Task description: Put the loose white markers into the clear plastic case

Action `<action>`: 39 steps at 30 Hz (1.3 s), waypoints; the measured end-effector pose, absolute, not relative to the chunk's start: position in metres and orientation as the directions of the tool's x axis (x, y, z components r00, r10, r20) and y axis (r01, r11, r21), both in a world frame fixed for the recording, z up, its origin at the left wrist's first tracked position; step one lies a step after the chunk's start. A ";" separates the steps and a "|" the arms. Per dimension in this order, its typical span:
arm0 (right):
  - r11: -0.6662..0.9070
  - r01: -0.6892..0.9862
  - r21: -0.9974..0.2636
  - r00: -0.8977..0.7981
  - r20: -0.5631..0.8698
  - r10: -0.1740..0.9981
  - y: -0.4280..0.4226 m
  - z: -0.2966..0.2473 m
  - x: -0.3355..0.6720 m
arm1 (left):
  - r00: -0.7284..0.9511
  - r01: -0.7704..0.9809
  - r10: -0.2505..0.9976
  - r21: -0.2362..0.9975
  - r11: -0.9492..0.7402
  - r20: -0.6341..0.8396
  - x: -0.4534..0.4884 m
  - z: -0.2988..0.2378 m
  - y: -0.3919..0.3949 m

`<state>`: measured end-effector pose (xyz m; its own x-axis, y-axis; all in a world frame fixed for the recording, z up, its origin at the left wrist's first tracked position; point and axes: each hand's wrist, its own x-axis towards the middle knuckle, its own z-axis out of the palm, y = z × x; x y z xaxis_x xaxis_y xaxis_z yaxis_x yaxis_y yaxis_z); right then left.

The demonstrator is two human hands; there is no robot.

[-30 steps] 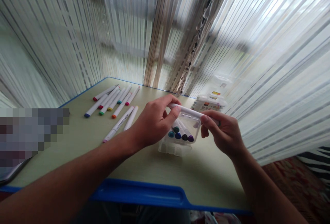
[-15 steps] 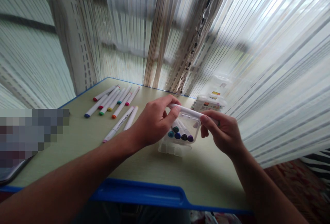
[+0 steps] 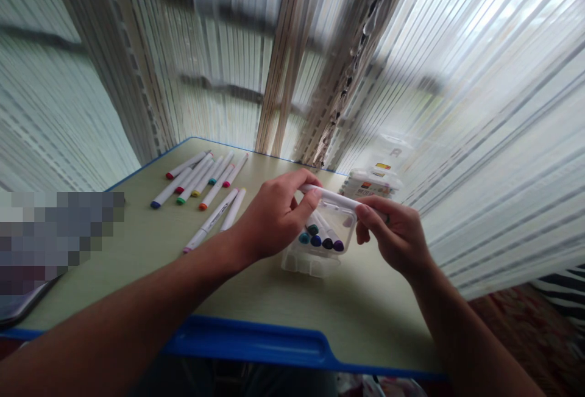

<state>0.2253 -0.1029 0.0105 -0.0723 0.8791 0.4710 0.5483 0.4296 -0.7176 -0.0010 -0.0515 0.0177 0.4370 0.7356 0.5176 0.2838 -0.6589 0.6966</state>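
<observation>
A white marker (image 3: 338,197) is held crosswise between my two hands, above a clear plastic box. My left hand (image 3: 286,211) pinches its left end between thumb and fingers. At the other end, my right hand (image 3: 393,226) closes around it, and the fingers hide that tip. Below the marker, the clear box (image 3: 311,264) holds several white markers with teal, blue, black and purple ends (image 3: 326,243). Part of the box is hidden behind my left hand.
Several white markers with coloured ends (image 3: 201,180) lie loose at the table's left. Behind my right hand stands another clear case (image 3: 372,182) with a label. A pixelated device (image 3: 50,250) sits at the left edge. Blue trim (image 3: 251,342) edges the table; striped curtains hang behind.
Both hands keep the same grip on the marker. The view has shifted very slightly; nothing else has visibly moved.
</observation>
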 end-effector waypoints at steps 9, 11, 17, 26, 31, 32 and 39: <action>0.412 0.551 -0.726 -0.073 0.450 0.890 -0.104 0.010 0.226 | 0.437 0.279 0.730 0.692 -0.666 0.526 -0.001 0.018 -0.051; 0.411 0.547 -0.729 -0.072 0.448 0.891 -0.103 0.010 0.227 | 0.439 0.275 0.728 0.693 -0.666 0.526 -0.001 0.018 -0.050; 0.419 0.542 -0.729 -0.067 0.459 0.886 -0.101 0.007 0.227 | 0.449 0.262 0.724 0.698 -0.667 0.523 -0.002 0.017 -0.050; 0.415 0.514 -0.750 -0.057 0.453 0.890 -0.099 0.005 0.228 | 0.440 0.271 0.718 0.683 -0.679 0.539 0.000 0.017 -0.049; 0.406 0.527 -0.746 -0.054 0.448 0.892 -0.100 0.006 0.228 | 0.442 0.271 0.722 0.689 -0.672 0.531 -0.001 0.018 -0.050; 0.404 0.530 -0.745 -0.052 0.447 0.893 -0.100 0.006 0.228 | 0.443 0.269 0.722 0.689 -0.673 0.532 0.000 0.018 -0.050; 0.387 0.551 -0.739 -0.051 0.433 0.900 -0.100 0.005 0.229 | 0.449 0.255 0.723 0.700 -0.667 0.526 0.000 0.017 -0.050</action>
